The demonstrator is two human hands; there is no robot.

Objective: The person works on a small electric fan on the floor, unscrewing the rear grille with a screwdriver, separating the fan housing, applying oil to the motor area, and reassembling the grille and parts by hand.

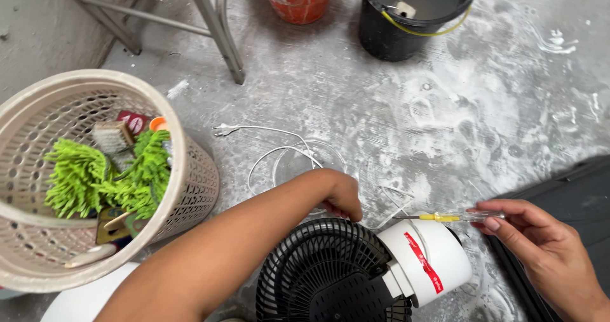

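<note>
Two bare hands worked over a small fan [356,274] that lay on the grey, white-streaked concrete floor [445,106], near its bottom edge in the head view. We saw the fan's black grille [321,265] facing left and its white motor housing [429,258], with a red strip, pointing right. Our left hand [342,195] reached across the grille and curled its fingers down behind the top of the fan; what they gripped, if anything, we could not tell. Our right hand [534,233] pinched a thin screwdriver [454,217] with a yellow and clear handle between thumb and fingertips, its shaft lying level and pointing left, just above the housing. A white power cord [279,154] looped on the floor behind the fan. At the left edge stood a beige perforated basket [190,176] holding a green fringed cloth [108,176] and a scrub brush [113,136]. Near the top edge stood a black bucket [413,14] and an orange pot [298,1].
</note>
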